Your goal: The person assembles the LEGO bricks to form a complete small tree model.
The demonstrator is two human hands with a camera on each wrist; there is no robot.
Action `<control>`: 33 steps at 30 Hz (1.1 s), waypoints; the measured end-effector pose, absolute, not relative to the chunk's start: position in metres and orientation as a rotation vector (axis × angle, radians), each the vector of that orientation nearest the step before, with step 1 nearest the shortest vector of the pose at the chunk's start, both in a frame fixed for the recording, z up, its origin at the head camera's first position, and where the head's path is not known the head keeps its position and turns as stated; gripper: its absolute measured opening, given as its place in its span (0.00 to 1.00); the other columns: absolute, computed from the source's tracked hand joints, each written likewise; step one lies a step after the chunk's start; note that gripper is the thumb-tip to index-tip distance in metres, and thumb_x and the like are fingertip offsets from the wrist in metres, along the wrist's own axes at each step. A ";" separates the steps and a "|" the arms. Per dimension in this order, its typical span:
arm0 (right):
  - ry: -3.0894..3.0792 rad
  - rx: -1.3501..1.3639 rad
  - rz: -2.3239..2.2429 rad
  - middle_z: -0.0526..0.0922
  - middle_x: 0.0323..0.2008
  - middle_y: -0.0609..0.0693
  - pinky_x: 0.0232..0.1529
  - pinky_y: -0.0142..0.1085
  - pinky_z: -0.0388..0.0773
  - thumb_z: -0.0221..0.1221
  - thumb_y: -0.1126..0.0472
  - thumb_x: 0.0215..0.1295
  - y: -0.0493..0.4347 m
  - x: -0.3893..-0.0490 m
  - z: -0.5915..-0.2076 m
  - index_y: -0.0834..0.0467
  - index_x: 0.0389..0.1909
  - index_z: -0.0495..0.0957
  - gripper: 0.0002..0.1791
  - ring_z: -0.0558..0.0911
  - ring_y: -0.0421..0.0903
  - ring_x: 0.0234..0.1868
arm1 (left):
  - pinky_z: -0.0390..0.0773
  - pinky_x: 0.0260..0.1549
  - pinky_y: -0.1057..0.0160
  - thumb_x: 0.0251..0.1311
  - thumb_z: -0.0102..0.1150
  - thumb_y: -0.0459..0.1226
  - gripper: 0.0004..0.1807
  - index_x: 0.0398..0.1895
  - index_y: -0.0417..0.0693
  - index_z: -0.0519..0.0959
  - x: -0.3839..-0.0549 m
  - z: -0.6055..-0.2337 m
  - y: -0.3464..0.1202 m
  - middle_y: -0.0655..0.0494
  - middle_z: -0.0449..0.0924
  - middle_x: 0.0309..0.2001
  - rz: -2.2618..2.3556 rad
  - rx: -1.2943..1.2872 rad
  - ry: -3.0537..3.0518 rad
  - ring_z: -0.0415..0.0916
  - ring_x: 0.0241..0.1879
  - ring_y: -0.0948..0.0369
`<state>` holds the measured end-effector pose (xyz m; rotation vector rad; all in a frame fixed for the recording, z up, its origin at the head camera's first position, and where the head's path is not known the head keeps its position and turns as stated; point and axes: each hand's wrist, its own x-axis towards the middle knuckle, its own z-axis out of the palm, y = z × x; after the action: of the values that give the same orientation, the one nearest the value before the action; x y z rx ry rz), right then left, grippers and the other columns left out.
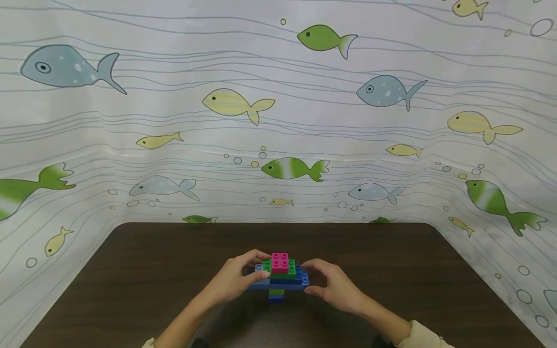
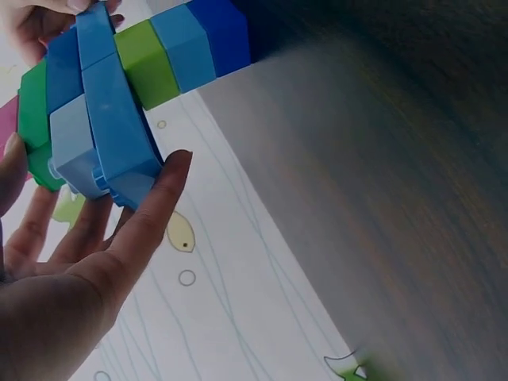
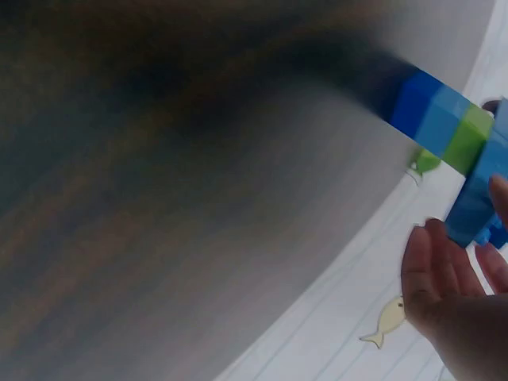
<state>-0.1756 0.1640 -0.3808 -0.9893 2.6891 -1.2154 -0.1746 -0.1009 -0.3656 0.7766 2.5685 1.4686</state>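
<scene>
A toy brick structure [image 1: 285, 280] stands upright on the dark table, wide on top over a narrow stem. A pink brick [image 1: 280, 265] caps it, above green bricks and several blue ones. The stem has a lime brick [image 2: 147, 65] over a lighter blue brick [image 2: 182, 48] and a dark blue brick [image 2: 221, 36] at the foot. My left hand [image 1: 230, 278] holds the structure's left end, thumb in front and fingers behind and below. At the right end, my right hand [image 1: 339, 287] grips the blue layer between thumb and fingers.
The dark wooden table [image 1: 165, 251] spreads around the structure. Behind it and along both sides rises a white sheet [image 1: 243, 58] printed with fish and wavy lines. A light sleeve [image 1: 419, 336] shows at the right forearm.
</scene>
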 end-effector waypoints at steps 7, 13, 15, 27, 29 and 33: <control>2.712 -0.996 -1.286 0.78 0.41 0.50 0.39 0.37 0.76 0.64 0.67 0.53 0.163 -0.178 -0.385 0.60 0.45 0.73 0.17 0.79 0.46 0.40 | 0.73 0.43 0.48 0.54 0.62 0.42 0.26 0.56 0.42 0.72 -0.178 -0.374 -0.105 0.43 0.77 0.46 1.480 0.784 2.590 0.74 0.46 0.47; 2.560 -0.918 -1.418 0.78 0.42 0.56 0.36 0.33 0.77 0.60 0.70 0.57 0.166 -0.189 -0.386 0.62 0.45 0.72 0.15 0.80 0.51 0.40 | 0.73 0.43 0.48 0.49 0.65 0.31 0.26 0.54 0.37 0.72 -0.184 -0.383 -0.111 0.41 0.77 0.46 1.495 0.706 2.597 0.74 0.47 0.44; 2.520 -0.900 -1.455 0.77 0.42 0.58 0.36 0.35 0.78 0.59 0.70 0.57 0.166 -0.193 -0.386 0.64 0.45 0.73 0.14 0.80 0.52 0.40 | 0.74 0.42 0.49 0.49 0.65 0.29 0.25 0.53 0.37 0.72 -0.186 -0.384 -0.111 0.42 0.77 0.45 1.514 0.675 2.591 0.74 0.47 0.45; 2.344 -0.672 -1.568 0.76 0.40 0.59 0.37 0.37 0.78 0.59 0.72 0.56 0.164 -0.214 -0.391 0.68 0.46 0.73 0.15 0.78 0.51 0.37 | 0.77 0.39 0.54 0.49 0.65 0.28 0.16 0.40 0.38 0.71 -0.200 -0.391 -0.109 0.45 0.77 0.42 1.518 0.611 2.587 0.76 0.41 0.49; 2.354 -0.675 -1.539 0.77 0.39 0.58 0.37 0.37 0.78 0.59 0.72 0.57 0.165 -0.217 -0.393 0.68 0.46 0.73 0.15 0.78 0.52 0.36 | 0.77 0.38 0.53 0.49 0.65 0.28 0.15 0.39 0.38 0.72 -0.203 -0.393 -0.110 0.44 0.77 0.42 1.480 0.629 2.594 0.77 0.40 0.50; 2.359 -0.681 -1.491 0.77 0.36 0.58 0.36 0.39 0.78 0.58 0.72 0.58 0.165 -0.222 -0.397 0.69 0.46 0.73 0.14 0.80 0.53 0.34 | 0.77 0.37 0.54 0.50 0.64 0.28 0.13 0.38 0.39 0.73 -0.207 -0.397 -0.110 0.44 0.78 0.41 1.420 0.664 2.624 0.77 0.38 0.52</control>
<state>-0.2222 0.1646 -0.3966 -0.6810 2.3593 -1.4911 -0.2068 -0.1101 -0.3970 0.6640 2.6239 1.4197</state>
